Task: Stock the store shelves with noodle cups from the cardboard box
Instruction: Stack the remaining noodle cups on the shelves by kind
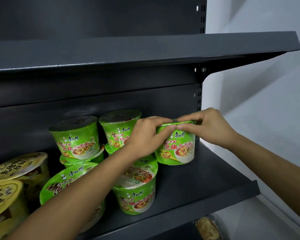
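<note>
The left grip and right grip are pinching the rim of a green noodle cup near the right edge of the shelf

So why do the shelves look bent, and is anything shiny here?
Head view: the wide lens bows the upper shelf and stretches the yellow cups at the left edge; film on the held green cup glints; the back panel is dim.

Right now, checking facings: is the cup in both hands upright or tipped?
Upright: the green cup stands base down on the shelf, lid on top.
</note>
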Demonstrator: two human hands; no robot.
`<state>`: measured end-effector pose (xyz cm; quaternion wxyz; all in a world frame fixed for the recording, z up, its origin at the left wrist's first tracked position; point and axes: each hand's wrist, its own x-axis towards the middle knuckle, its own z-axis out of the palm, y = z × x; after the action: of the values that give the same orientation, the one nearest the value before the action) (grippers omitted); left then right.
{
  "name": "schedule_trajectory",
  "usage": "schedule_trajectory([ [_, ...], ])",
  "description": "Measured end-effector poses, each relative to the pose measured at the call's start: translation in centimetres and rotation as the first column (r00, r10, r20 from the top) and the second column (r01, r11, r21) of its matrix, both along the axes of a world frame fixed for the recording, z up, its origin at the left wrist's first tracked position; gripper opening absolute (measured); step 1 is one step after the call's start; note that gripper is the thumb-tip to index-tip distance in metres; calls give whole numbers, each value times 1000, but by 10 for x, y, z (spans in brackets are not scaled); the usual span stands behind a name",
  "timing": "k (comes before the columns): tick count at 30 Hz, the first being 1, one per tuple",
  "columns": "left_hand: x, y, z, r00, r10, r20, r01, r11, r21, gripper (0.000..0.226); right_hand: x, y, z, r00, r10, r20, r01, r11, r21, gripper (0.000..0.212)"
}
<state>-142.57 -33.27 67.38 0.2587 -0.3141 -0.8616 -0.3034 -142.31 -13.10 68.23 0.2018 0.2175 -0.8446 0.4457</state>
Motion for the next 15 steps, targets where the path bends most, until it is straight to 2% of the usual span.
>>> schedule_trajectory([
  [6,5,-9,12,999,31,-36,-27,994,108,38,4,-13,19,998,-62,-30,63,998,32,23],
  [15,23,-41,17,989,67,-134,-46,986,158,40,18,-46,19,998,-18,-56,18,1000,2,43],
])
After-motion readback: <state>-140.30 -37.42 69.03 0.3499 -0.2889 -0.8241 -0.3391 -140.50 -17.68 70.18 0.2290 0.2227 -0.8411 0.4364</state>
